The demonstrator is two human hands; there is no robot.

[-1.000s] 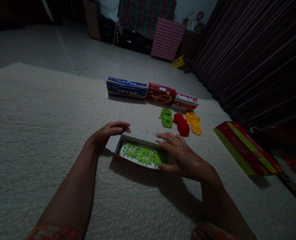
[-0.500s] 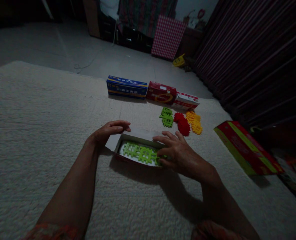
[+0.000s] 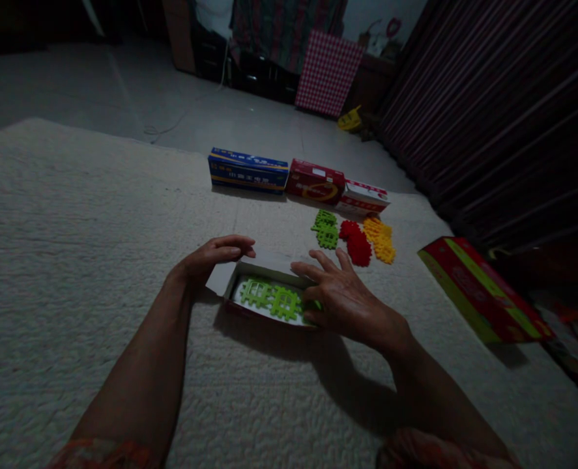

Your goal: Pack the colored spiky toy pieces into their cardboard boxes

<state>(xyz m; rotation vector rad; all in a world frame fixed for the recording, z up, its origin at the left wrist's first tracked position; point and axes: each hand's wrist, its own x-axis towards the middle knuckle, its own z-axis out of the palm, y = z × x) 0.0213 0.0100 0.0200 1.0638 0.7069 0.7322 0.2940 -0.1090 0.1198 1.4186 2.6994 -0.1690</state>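
A small open cardboard box lies in front of me, with its white lid flap raised at the back. Inside, flat green interlocking plastic pieces with window frames rest on a white surface. At the box's left rear corner, my left hand is closed on the flap, fingers together. My right hand reaches over the right end. Its thumb and a finger pinch a green piece, mostly hidden under the hand, while the other fingers spread above the rear edge.
Beyond the box lie piles of green, red and yellow plastic pieces. Behind them stand a blue box, a red box and a white-and-red box. A larger red-and-green box sits at right on the quilted cover.
My right hand has shifted slightly left and up over the box's right end. My left hand and the box have stayed in place.
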